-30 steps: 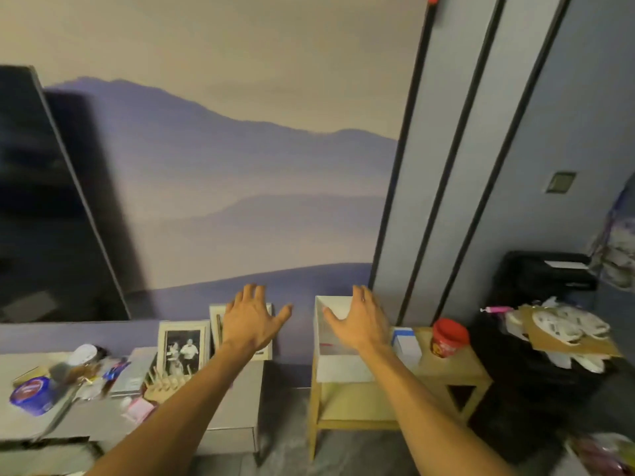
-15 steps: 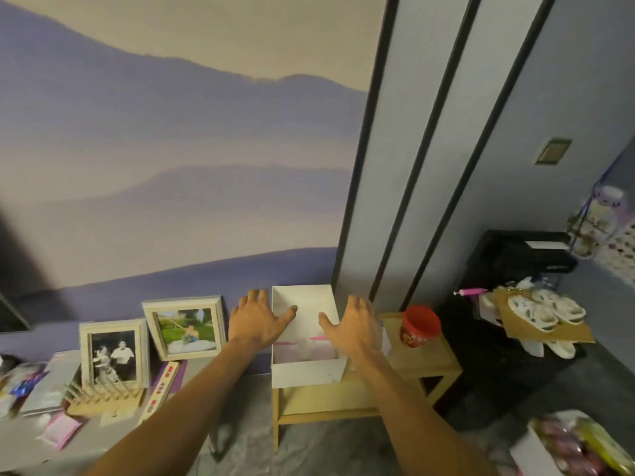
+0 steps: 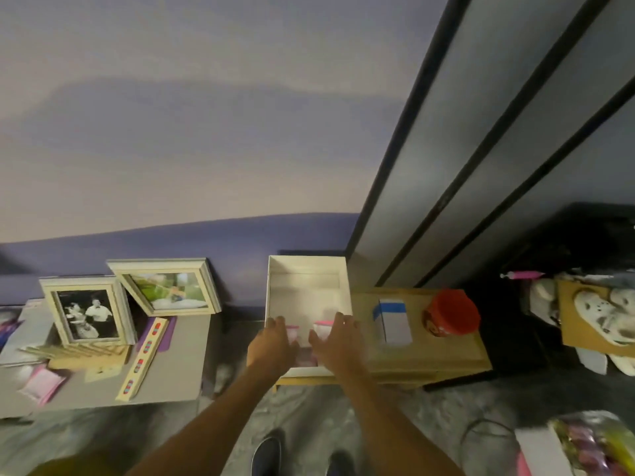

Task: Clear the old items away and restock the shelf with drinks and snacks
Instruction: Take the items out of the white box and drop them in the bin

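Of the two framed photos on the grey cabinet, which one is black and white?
The upright left-hand framed photo, showing two people, is black and white; the right-hand framed photo, beside it, is tilted and shows green colour.

two picture frames (image 3: 86, 312), one white box (image 3: 307, 286), one red jar (image 3: 452, 312)

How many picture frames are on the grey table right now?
2. The black-and-white photo frame stands on the grey table toward its left; the colour photo frame leans tilted just right of it, by the wall. None seem hidden.

No readable text anywhere — red jar (image 3: 450, 312) label, white-blue box (image 3: 393, 320) print too blurred.
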### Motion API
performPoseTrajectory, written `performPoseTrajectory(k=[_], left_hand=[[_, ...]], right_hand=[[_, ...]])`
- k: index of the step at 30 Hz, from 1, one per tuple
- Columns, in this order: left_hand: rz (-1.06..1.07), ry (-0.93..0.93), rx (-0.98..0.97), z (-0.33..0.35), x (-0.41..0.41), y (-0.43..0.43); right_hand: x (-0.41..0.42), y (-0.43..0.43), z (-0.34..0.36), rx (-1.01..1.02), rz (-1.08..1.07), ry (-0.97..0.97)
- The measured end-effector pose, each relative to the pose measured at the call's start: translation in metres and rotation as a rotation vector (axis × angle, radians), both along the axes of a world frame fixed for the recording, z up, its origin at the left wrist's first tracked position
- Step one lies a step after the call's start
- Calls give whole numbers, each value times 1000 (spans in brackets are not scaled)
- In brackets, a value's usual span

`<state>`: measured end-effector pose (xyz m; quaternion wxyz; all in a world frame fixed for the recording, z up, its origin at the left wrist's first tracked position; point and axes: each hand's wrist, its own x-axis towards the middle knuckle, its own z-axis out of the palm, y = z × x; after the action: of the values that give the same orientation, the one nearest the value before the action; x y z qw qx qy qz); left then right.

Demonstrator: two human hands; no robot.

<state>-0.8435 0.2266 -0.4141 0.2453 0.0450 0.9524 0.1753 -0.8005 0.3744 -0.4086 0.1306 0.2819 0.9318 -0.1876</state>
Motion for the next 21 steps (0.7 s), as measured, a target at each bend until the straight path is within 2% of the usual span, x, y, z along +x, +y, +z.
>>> performPoseTrajectory(k=[7, 13, 16, 21], left_hand=[[-61, -12, -251, -28, -16, 43], [180, -166, -190, -65, -27, 62], [155, -143, -229, -82, -26, 62], [140, -109, -173, -88, -28, 57]], right_hand=[[-29, 19, -58, -49, 76, -124], [-46, 26, -131, 57, 237, -174], [-45, 24, -166, 93, 271, -206], [-45, 21, -158, 71, 312, -152]])
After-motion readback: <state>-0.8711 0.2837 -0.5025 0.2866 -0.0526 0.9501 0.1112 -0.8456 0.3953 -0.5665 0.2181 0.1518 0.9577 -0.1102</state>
